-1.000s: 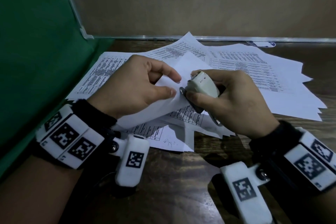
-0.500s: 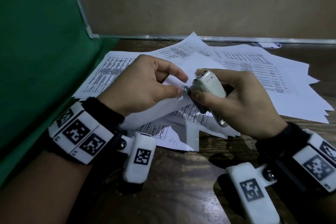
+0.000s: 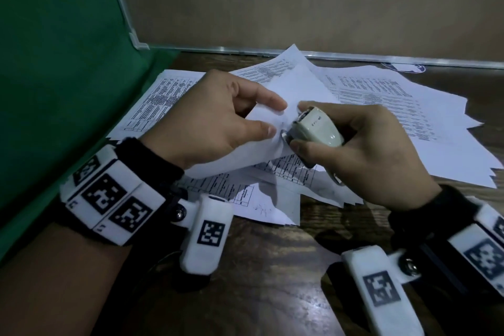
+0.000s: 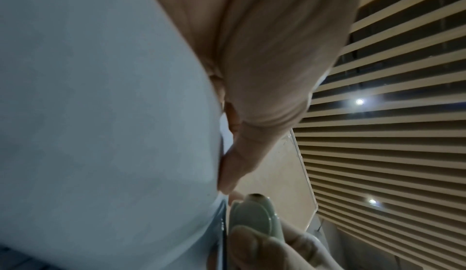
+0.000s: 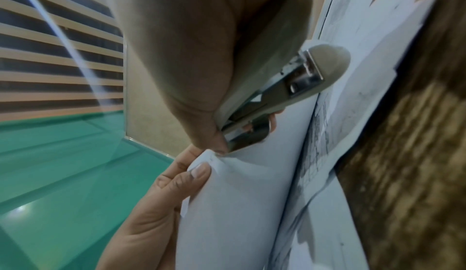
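My left hand (image 3: pixel 218 123) pinches the corner of a lifted white paper sheet (image 3: pixel 297 90) between thumb and forefinger. My right hand (image 3: pixel 362 150) grips a small cream stapler (image 3: pixel 316 128) whose metal nose meets the sheet's corner just right of my left thumb. In the right wrist view the stapler (image 5: pixel 285 87) has its metal base under the paper (image 5: pixel 239 204), and the left fingertips (image 5: pixel 199 171) hold the creased corner beside it. The left wrist view shows the sheet (image 4: pixel 100 114) filling the left side, with the stapler (image 4: pixel 254 216) at the bottom.
Several printed sheets (image 3: pixel 381 106) lie spread over the dark wooden table (image 3: pixel 272 281). A green panel (image 3: pixel 54 63) stands on the left and a beige wall (image 3: pixel 300 0) at the back. A small blue-and-white sticker (image 3: pixel 403 67) lies near the far edge.
Both hands have stayed together on the paper corner. The stapler has tilted slightly and its nose has slid a little along the sheet's corner.
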### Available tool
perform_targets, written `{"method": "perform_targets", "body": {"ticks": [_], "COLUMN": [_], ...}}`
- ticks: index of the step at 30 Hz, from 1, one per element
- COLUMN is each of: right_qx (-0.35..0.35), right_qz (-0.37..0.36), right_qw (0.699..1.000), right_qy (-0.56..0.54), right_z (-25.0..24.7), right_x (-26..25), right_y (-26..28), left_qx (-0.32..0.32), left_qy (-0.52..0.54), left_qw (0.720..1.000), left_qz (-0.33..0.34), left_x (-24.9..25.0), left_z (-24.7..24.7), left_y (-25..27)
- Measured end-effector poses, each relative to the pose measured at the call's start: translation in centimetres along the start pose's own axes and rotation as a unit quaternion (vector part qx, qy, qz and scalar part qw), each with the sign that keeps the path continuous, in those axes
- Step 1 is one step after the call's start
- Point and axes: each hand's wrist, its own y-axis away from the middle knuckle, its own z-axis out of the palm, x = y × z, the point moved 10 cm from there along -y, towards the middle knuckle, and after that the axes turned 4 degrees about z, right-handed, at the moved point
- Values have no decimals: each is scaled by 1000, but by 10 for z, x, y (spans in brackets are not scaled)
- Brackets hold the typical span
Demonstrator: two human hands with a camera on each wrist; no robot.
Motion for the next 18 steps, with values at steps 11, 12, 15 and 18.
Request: {"method": "perform_targets", "body": {"ticks": [11, 12, 15, 18], "right_qx": [-3, 0, 10, 12], "right_qz": [-2, -2, -9, -12], "right_qw": [1000, 1000, 1000, 1000], "right_qy": [8, 9, 22, 23], "right_z": [1, 0, -1, 0], "right_x": [-5, -5, -8, -10], "right_y": [3, 3, 4, 4], "left_qx": [8, 6, -3, -8], "left_qy": [2, 3, 8, -1], "left_qw": [1000, 1000, 1000, 1000], "left_qz": [-10, -13, -20, -23], "left_x": [0, 0, -2, -2], "left_z": [6, 5, 6, 7], "left_y": [3, 3, 3, 2]}}
